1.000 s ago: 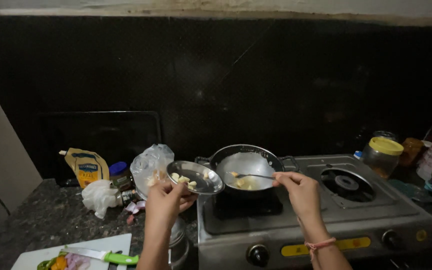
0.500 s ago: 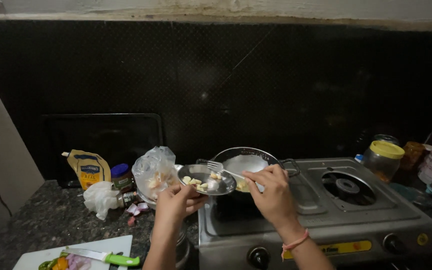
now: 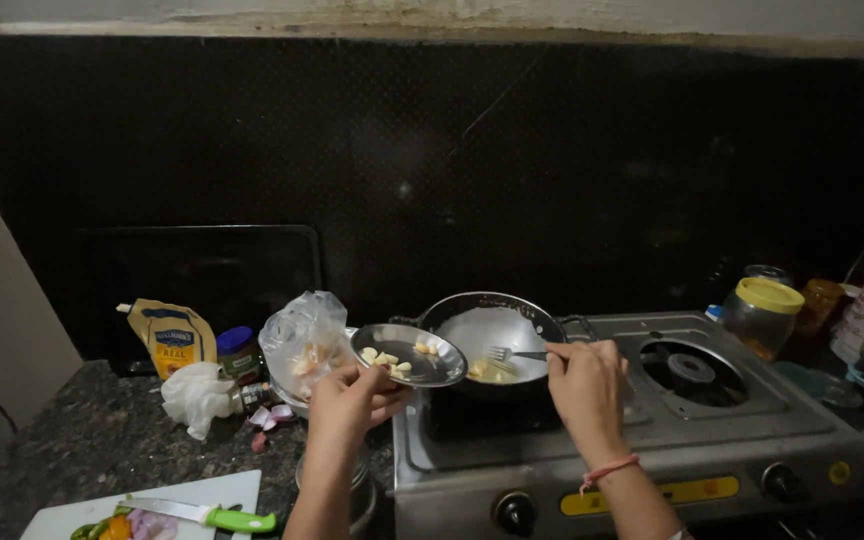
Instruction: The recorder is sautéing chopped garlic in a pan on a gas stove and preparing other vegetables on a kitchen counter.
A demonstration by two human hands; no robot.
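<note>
At the far left, a white cutting board (image 3: 207,493) lies on the speckled dark stone counter (image 3: 42,470), cut off by the bottom edge, with chopped vegetables and a green-handled knife (image 3: 207,516) resting on it. Behind it a soft yellow squeeze pouch (image 3: 172,338) leans by the wall, beside a small blue-lidded jar (image 3: 240,352) and a crumpled white tissue (image 3: 195,395). A cloudy clear plastic bag (image 3: 302,340) stands bunched up next; what is inside is hard to make out.

The left hand (image 3: 352,398) grips a small, shiny steel plate (image 3: 409,354) from below, tilted over the stove's edge, with pale chunks scattered on it. Just right of it sits a round, deep metal pan (image 3: 497,335) on the left burner of a brushed steel stove (image 3: 732,440), a few yellowish bits in its bottom. The right hand (image 3: 584,385) is closed around the handle of a fork (image 3: 512,354), tines over the pan; a pink thread circles that wrist. The right burner is bare. Further right a yellow-lidded glass jar (image 3: 762,315) stands, and dim packets crowd the edge, too dark to identify.
</note>
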